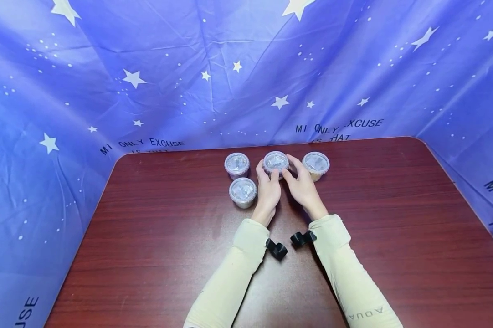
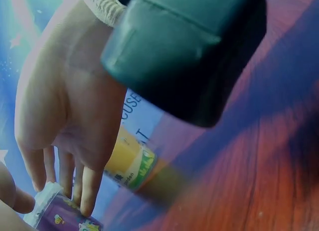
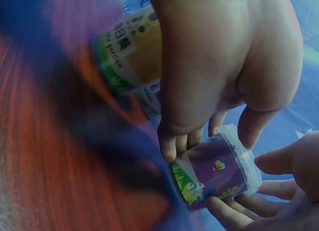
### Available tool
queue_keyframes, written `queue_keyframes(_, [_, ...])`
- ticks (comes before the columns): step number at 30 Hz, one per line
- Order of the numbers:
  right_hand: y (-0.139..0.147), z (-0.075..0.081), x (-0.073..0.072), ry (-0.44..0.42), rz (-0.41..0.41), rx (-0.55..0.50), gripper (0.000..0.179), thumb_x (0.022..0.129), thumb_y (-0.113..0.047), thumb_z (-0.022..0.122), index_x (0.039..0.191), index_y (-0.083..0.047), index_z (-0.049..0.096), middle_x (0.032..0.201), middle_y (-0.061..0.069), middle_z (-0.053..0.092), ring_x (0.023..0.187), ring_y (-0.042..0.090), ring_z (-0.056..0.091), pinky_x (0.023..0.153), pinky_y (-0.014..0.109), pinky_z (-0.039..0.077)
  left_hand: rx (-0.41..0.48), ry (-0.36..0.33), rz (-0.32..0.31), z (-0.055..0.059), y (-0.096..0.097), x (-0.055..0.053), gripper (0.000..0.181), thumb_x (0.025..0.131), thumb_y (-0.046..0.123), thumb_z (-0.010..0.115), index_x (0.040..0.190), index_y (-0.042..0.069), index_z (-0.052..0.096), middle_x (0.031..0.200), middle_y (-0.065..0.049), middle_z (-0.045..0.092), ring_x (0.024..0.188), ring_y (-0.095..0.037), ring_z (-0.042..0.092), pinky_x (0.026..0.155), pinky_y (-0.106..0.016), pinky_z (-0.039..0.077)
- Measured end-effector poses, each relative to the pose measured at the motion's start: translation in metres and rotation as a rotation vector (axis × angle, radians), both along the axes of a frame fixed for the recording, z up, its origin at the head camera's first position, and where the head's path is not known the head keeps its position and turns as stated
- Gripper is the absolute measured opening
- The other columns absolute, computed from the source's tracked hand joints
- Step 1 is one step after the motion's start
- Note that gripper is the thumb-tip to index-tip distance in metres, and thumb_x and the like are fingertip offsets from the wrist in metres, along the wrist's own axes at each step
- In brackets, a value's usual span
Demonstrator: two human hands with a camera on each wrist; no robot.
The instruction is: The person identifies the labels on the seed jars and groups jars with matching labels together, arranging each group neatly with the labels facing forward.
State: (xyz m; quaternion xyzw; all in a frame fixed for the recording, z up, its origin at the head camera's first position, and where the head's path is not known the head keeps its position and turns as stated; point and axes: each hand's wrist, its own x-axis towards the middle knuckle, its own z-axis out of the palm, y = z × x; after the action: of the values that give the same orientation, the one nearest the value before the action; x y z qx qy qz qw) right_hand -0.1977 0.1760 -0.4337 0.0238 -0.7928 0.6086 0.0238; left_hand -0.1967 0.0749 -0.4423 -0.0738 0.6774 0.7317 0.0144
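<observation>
Between both hands, in the middle of the back row, is a small round tub [image 1: 276, 160] with a clear lid. Its purple label with a bee [image 3: 219, 167] shows in the right wrist view. My left hand [image 1: 268, 193] grips its left side, thumb at the near rim of the lid. From the other side my right hand [image 1: 304, 187] holds it, fingers round the wall and thumb by the lid. Right of my right hand stands a yellowish lidded tub [image 1: 315, 164]. Just left of my left hand is a pale grey lidded tub [image 1: 243, 193].
Another lidded tub [image 1: 237, 165] stands behind the grey one, near the back edge. All are on a dark red wood-grain table [image 1: 156, 255]. A blue star-printed curtain [image 1: 246, 91] hangs along the back and sides. A black camera mount [image 1: 277, 249] sticks out from the left cuff.
</observation>
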Motion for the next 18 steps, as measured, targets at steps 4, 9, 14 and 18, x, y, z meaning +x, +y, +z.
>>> queue_keyframes(4, [0.001,0.008,0.003,-0.002,-0.020,-0.007,0.047,0.103,-0.005,0.047,0.148,0.003,0.037,0.148,0.024,0.045,0.139,0.032,0.043,0.115,0.043,0.036,0.003,0.030,0.006,0.005,0.001,0.002,0.051,0.105,0.010,0.043,0.153,0.010,0.025,0.157,-0.014,0.034,0.146,-0.020,0.030,0.122,-0.036,0.023])
queue_keyframes(9, [0.004,0.018,0.007,0.020,-0.050,-0.015,0.040,0.103,-0.006,0.047,0.142,0.003,0.044,0.139,0.025,0.053,0.131,0.032,0.051,0.109,0.042,0.042,0.000,0.036,-0.007,0.016,-0.001,0.009,0.051,0.105,0.011,0.044,0.153,0.012,0.026,0.155,-0.012,0.038,0.144,-0.019,0.034,0.120,-0.036,0.027])
queue_keyframes(14, [0.005,0.028,0.013,0.062,-0.059,-0.038,0.037,0.103,-0.005,0.048,0.138,0.005,0.046,0.135,0.025,0.055,0.126,0.031,0.055,0.101,0.030,0.045,0.029,0.073,-0.031,0.028,-0.004,0.015,0.052,0.106,0.009,0.043,0.154,0.011,0.024,0.153,-0.014,0.040,0.141,-0.019,0.038,0.117,-0.034,0.033])
queue_keyframes(18, [0.004,0.037,0.018,0.096,-0.062,-0.061,0.036,0.102,-0.002,0.048,0.137,0.005,0.046,0.134,0.024,0.055,0.125,0.032,0.055,0.095,0.023,0.044,0.055,0.117,-0.041,0.037,-0.006,0.020,0.051,0.105,0.006,0.044,0.152,0.010,0.027,0.150,-0.015,0.043,0.139,-0.021,0.041,0.114,-0.033,0.037])
